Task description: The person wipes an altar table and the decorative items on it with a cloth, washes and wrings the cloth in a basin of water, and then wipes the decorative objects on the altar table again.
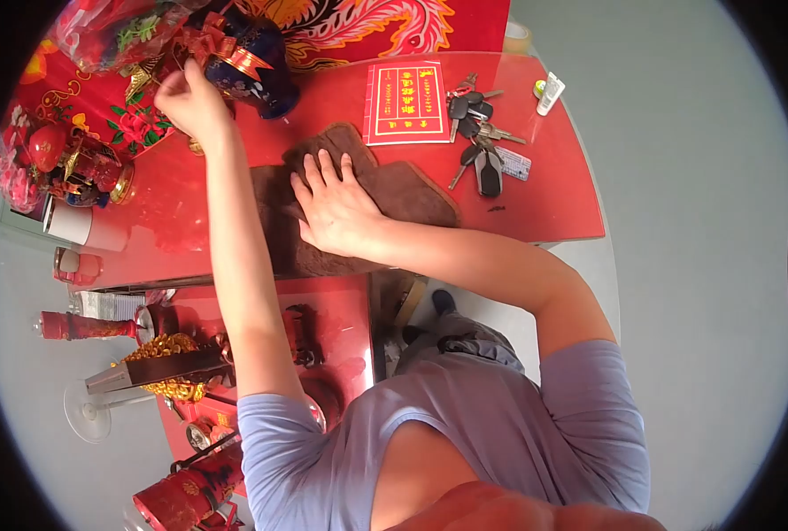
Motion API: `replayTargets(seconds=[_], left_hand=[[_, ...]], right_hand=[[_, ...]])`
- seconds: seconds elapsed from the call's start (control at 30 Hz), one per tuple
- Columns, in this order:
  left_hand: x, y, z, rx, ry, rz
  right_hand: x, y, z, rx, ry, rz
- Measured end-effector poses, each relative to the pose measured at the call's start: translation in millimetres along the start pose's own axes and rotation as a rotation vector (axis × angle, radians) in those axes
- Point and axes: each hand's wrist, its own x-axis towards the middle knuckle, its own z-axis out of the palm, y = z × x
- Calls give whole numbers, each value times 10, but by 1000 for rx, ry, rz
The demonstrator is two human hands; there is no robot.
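Observation:
Near the dark blue vase (266,80) at the upper left, my left hand (192,102) is raised with its fingers pinched together beside the vase's red ribbon (212,44). What those fingers hold, if anything, is too small to tell. My right hand (334,202) lies flat, palm down and fingers spread, on a folded brown cloth (412,190). The cloth rests on the glossy red table (536,212). Beyond it lies a red booklet (406,102) with yellow characters.
Several keys (489,174) and a small white tube (550,94) lie right of the booklet. Wrapped flowers (115,31), a red ornament (97,168) and a white cup (68,221) stand left. Red and gold objects (181,354) crowd the lower table.

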Motion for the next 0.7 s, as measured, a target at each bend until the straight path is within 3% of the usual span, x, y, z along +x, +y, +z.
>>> replayTargets(seconds=[0.03, 0.1, 0.13, 0.17, 0.2, 0.23, 0.3, 0.37, 0.57, 0.6, 0.7], left_hand=[[-242, 62, -20, -157, -17, -124], [-883, 558, -16, -106, -449, -14], [-1121, 777, 71, 96, -666, 135], [-1361, 805, 174, 57, -935, 55], [-1586, 917, 255, 81, -1084, 48], [-1733, 1102, 344, 316, -1137, 114], [-1955, 1184, 556, 582, -1251, 151], [-2069, 1099, 774, 604, -1446, 33], [-2223, 1065, 952, 561, -1557, -114], [-2252, 921, 950, 374, -1597, -191], [-2295, 1073, 900, 503, -1586, -227]], right_hand=[[-4, -2, 10, -2, 0, 6], [9, -7, 39, -17, 8, 7], [18, -19, 48, -54, -4, 11], [67, 16, -21, 52, -139, -39], [78, 34, 210, -1, -44, -33], [80, 54, 439, -51, 54, -28], [43, 30, 327, -111, 22, 2], [38, 43, 356, -88, 59, -4], [25, 57, 268, -23, 31, -17], [-4, 64, 229, -28, 47, -28], [-49, 87, 136, -31, 40, -46]])
